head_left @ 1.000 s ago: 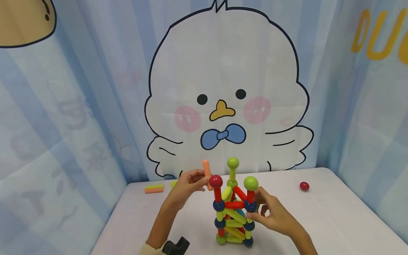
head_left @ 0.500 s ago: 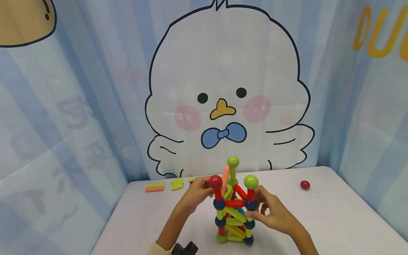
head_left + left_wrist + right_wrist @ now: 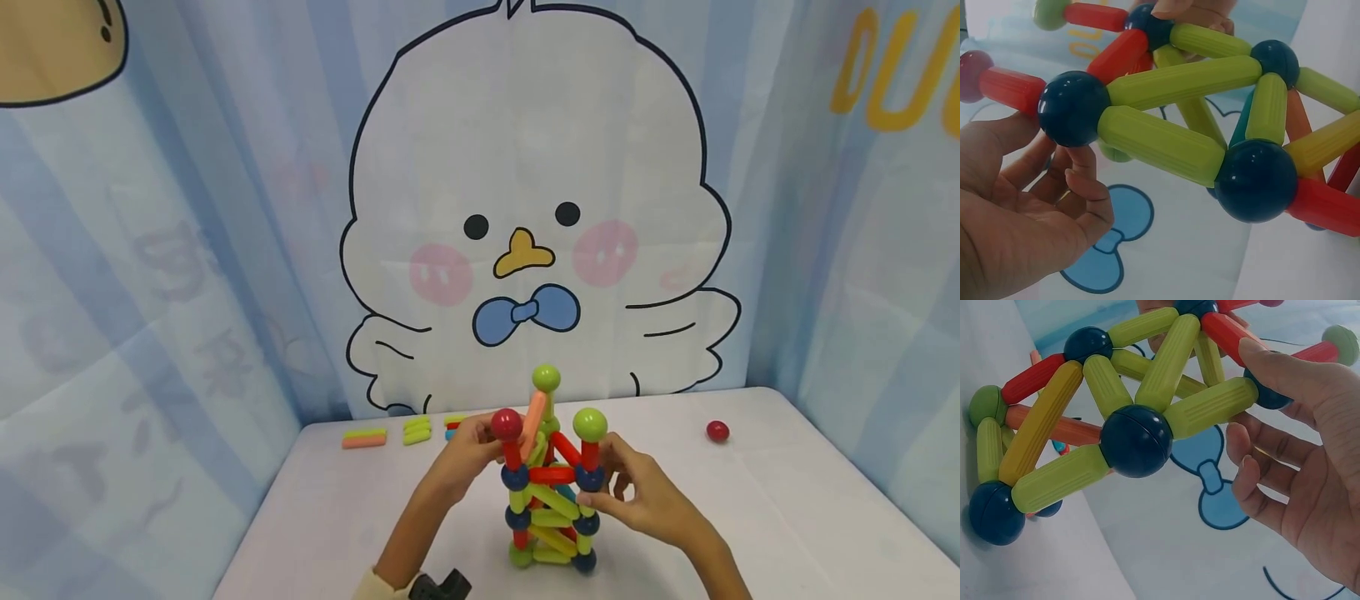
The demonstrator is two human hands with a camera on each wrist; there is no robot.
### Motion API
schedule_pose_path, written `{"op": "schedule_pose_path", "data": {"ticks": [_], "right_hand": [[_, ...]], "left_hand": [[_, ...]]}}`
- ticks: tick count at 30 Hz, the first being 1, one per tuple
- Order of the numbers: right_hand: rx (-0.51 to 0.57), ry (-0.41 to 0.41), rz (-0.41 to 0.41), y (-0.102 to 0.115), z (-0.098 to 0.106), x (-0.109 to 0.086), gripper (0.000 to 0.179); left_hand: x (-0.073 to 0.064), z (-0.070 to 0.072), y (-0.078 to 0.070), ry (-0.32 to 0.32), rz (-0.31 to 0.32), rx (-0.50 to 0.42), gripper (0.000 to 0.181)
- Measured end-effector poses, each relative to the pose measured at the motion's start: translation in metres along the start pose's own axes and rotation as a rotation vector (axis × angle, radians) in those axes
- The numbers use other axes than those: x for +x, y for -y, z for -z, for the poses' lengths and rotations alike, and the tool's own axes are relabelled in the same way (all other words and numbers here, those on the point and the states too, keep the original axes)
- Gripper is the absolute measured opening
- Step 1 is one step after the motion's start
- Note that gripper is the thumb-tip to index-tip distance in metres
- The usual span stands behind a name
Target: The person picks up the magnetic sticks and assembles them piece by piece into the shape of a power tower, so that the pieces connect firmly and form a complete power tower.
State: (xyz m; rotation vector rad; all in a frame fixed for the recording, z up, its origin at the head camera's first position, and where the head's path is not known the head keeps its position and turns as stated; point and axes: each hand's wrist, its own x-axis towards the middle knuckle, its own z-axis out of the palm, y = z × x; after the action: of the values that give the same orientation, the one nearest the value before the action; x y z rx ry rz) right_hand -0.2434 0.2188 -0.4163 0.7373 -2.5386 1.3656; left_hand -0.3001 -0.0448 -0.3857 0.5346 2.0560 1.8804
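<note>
A tower of toy building rods and balls (image 3: 551,518) stands upright on the table before me, mostly lime and red rods joined by dark blue balls. My left hand (image 3: 462,460) is at its upper left, fingers curled behind the red ball (image 3: 507,425), holding an orange rod (image 3: 534,423) that slants up toward the back post. In the left wrist view, a dark blue ball (image 3: 1074,108) hides those fingertips. My right hand (image 3: 643,493) grips the tower's upper right corner. The right wrist view shows its thumb on a red rod (image 3: 1230,339) by a blue ball (image 3: 1267,392).
Several loose lime rods (image 3: 417,431) lie at the table's back left, beside a lime and orange pair (image 3: 364,438). More coloured rods (image 3: 452,423) show behind my left hand. A single red ball (image 3: 717,431) lies at the back right. A cartoon-printed curtain (image 3: 525,150) hangs behind the table.
My left hand has carried the orange rod rightward, from outside the tower to between its top posts, and the rod now tilts the other way. My right hand has stayed on the tower.
</note>
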Motion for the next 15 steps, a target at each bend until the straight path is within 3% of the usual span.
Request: {"op": "schedule_pose_path", "data": {"ticks": [9,12,15], "right_hand": [[0.011,-0.035,0.012,-0.004,0.001,0.000,0.041],[-0.010,-0.006,-0.029,-0.005,-0.001,0.001,0.045],[-0.060,0.095,-0.119,-0.005,-0.002,0.003,0.056]], "left_hand": [[0.000,0.002,0.002,-0.028,-0.013,0.004,0.035],[0.001,0.010,0.011,-0.082,-0.037,0.049,0.035],[0.005,0.026,0.025,-0.179,-0.037,0.140,0.038]]}}
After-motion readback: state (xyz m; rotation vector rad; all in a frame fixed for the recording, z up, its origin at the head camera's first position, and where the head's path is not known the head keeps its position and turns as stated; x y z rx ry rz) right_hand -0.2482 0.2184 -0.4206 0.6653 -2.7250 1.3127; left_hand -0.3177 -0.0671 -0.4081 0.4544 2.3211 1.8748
